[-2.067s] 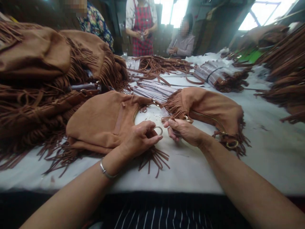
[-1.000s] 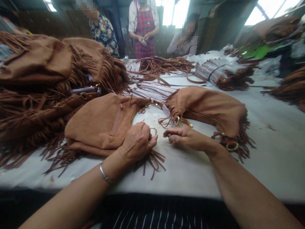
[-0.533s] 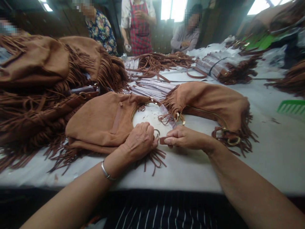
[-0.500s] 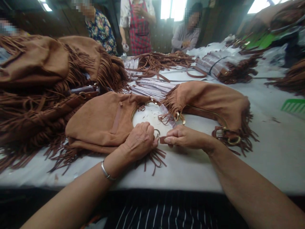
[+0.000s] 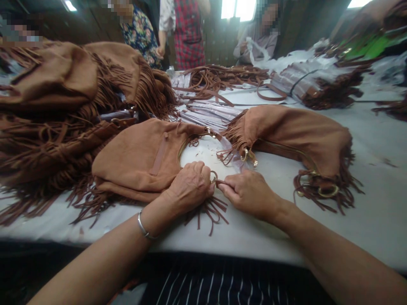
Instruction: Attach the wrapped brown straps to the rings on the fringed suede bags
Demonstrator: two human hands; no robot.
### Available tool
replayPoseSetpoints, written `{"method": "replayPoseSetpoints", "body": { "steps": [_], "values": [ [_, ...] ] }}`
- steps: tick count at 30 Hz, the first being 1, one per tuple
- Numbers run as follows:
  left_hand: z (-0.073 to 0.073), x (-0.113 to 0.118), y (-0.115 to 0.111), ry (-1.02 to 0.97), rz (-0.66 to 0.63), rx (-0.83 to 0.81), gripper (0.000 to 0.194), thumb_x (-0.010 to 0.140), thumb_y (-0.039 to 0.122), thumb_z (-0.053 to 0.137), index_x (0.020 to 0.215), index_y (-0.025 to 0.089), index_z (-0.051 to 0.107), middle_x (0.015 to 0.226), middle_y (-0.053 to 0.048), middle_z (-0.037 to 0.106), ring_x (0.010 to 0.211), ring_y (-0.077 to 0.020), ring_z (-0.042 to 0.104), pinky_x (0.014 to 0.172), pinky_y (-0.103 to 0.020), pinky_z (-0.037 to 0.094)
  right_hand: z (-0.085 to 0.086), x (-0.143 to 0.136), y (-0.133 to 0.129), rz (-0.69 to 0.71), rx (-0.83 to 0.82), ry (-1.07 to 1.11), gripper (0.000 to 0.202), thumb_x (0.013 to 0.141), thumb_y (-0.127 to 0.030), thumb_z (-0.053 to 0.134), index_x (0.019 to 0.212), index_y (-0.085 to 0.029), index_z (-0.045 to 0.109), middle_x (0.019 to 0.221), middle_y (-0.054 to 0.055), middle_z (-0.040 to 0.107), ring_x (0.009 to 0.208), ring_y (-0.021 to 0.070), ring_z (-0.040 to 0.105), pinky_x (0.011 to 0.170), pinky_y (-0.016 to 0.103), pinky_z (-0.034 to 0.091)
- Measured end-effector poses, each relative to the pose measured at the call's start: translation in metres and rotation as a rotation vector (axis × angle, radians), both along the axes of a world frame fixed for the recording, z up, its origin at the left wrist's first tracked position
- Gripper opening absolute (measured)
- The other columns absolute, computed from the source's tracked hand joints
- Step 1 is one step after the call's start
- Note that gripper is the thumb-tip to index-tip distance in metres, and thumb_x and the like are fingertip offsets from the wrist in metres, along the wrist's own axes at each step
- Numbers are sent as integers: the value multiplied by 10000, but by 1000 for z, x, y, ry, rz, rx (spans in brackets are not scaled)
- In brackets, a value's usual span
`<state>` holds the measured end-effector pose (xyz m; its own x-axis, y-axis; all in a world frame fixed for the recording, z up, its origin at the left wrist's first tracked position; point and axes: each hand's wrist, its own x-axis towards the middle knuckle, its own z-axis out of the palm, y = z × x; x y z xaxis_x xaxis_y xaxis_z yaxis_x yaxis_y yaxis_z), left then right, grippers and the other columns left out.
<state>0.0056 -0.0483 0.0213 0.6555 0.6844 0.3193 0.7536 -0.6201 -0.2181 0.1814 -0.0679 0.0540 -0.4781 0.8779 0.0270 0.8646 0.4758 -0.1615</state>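
A brown suede handbag (image 5: 133, 156) with fringe lies in front of me on the left. My left hand (image 5: 192, 184), a silver bangle on its wrist, is closed at the bag's right corner, on a metal ring (image 5: 214, 174) that juts out past its fingers. My right hand (image 5: 246, 190) is closed around the end of a brown leather strap (image 5: 221, 183). The strap's tip meets the ring; whether it passes through I cannot tell. Loose fringe (image 5: 213, 212) spreads below my left hand.
A second fringed bag (image 5: 295, 127) lies at the right. More bags (image 5: 54, 84) are piled at the left. Wrapped straps (image 5: 302, 80) and loose brown straps (image 5: 222, 76) cover the far side of the white table (image 5: 260, 237). Several people stand or sit beyond it.
My right hand has moved left with the strap, bringing its tip up to the ring. My left hand stays at the bag's corner. The view has shifted slightly.
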Motion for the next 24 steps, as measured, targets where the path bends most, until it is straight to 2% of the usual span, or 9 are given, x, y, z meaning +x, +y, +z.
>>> {"method": "replayPoseSetpoints", "body": {
  "steps": [3,11,17,24],
  "values": [
    [1,-1,1,27,19,-25,155,838,284,469,815,132,485,794,-99,528,770,-245,520,677,-356,452,-3,-8,-6,-25,81,-40,349,870,-320,409,671,-154,642,644,101,655,572,171,509,595,320,249],
    [5,0,1,5,19,-68,140,830,270,467,796,136,486,767,-104,535,740,-260,528,649,-368,462,-13,-11,-9,-43,170,8,352,872,-302,381,665,-146,620,658,103,653,578,182,516,632,350,247],
    [8,1,1,-9,30,-118,137,825,265,469,806,132,493,774,-115,543,741,-272,540,637,-377,468,-13,-13,-8,-47,172,37,352,877,-296,373,665,-149,613,668,90,656,584,180,514,654,352,251],
    [6,2,7,-10,-57,-150,141,834,275,466,796,141,488,744,-89,539,686,-240,540,621,-359,469,-11,-16,-5,-35,259,-15,345,871,-268,384,632,-147,602,640,97,645,582,187,530,658,355,253]
  ]
}}
